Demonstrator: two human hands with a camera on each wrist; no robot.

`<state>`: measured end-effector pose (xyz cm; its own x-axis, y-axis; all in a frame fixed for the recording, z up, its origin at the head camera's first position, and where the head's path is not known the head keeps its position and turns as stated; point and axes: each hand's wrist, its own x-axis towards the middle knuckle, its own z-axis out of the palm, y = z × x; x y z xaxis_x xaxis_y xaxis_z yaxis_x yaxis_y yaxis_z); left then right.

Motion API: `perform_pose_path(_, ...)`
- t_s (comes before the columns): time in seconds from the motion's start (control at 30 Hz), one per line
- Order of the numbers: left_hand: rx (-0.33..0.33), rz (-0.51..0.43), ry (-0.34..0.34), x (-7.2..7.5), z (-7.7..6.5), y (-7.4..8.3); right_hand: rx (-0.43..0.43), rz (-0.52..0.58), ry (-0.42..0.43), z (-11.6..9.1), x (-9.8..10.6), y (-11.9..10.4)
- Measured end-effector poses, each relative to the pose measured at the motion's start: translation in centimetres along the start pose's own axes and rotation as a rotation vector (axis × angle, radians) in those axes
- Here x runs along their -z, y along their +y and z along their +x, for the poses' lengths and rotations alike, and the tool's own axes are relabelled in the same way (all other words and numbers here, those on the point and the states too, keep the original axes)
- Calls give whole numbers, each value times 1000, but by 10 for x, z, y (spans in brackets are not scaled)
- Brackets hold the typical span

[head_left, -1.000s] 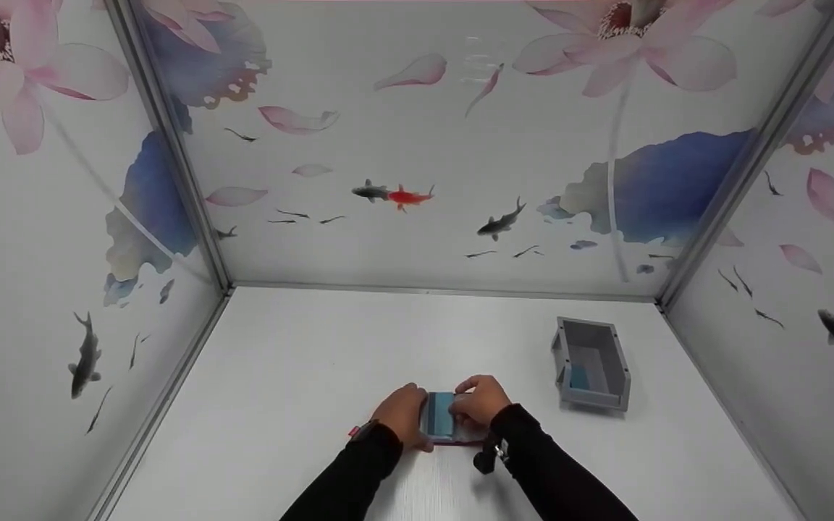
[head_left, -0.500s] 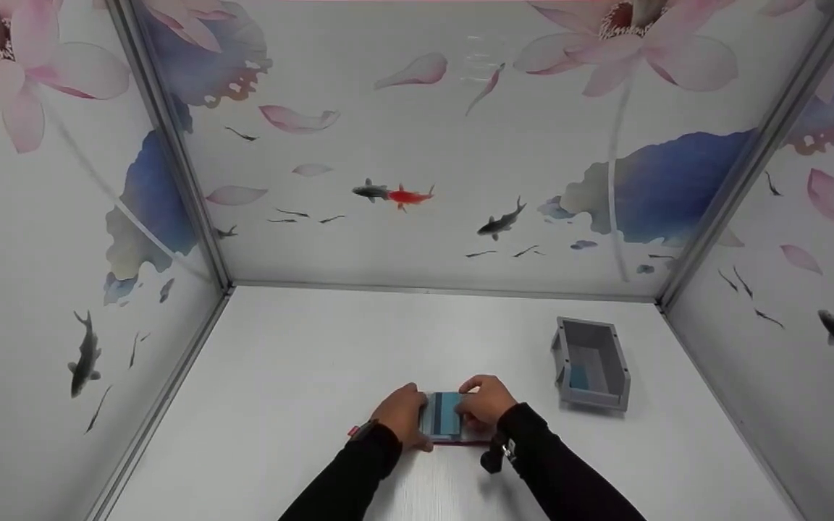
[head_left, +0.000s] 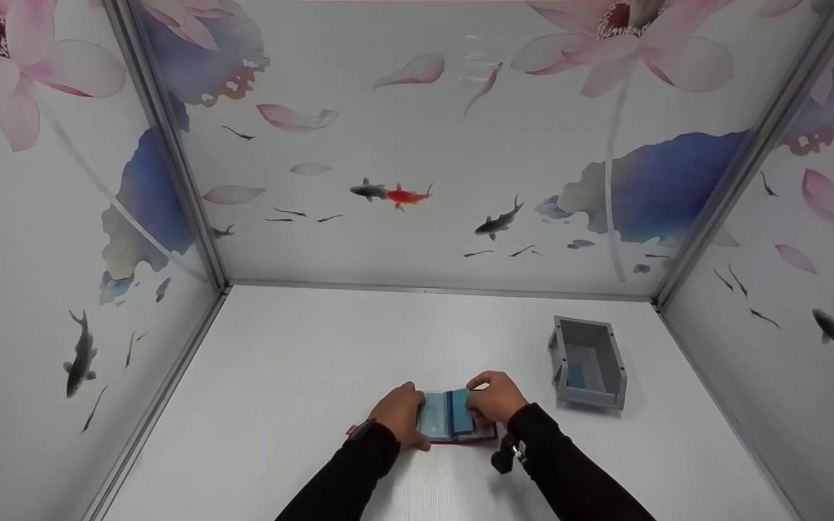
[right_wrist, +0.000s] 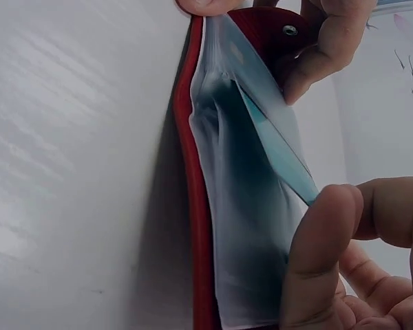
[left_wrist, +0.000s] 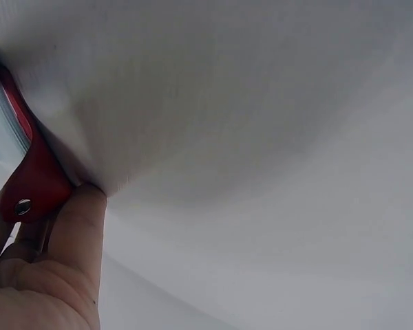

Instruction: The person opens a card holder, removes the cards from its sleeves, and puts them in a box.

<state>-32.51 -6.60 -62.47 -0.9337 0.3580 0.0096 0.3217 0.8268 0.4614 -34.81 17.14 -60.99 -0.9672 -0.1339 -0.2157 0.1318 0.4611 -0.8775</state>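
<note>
A red card holder (right_wrist: 193,179) with clear plastic sleeves (head_left: 433,418) lies spread on the white table before me. My left hand (head_left: 398,416) grips its left end; in the left wrist view the fingers are around the red flap (left_wrist: 38,179) with its metal snap. Between thumb and fingers, my right hand (head_left: 498,398) pinches the edge of a blue card (head_left: 462,412) with a dark stripe. The right wrist view shows this card partly inside a sleeve, its free edge tilted up towards my fingertips (right_wrist: 334,206).
To the right on the table stands a grey plastic bin (head_left: 591,397) with a blue card (head_left: 575,376) inside. White panels with printed lotus and fish (head_left: 408,195) enclose the table at the back and both sides.
My right hand has moved to the right, drawing the blue card along with it. More of the clear sleeve shows at the left. My left hand has stayed in place.
</note>
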Motion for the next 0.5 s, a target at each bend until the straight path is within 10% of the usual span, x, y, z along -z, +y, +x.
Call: perform_pose_path(0.5, -7, 12, 12, 2, -3, 5, -36, 87, 14, -5, 33, -8)
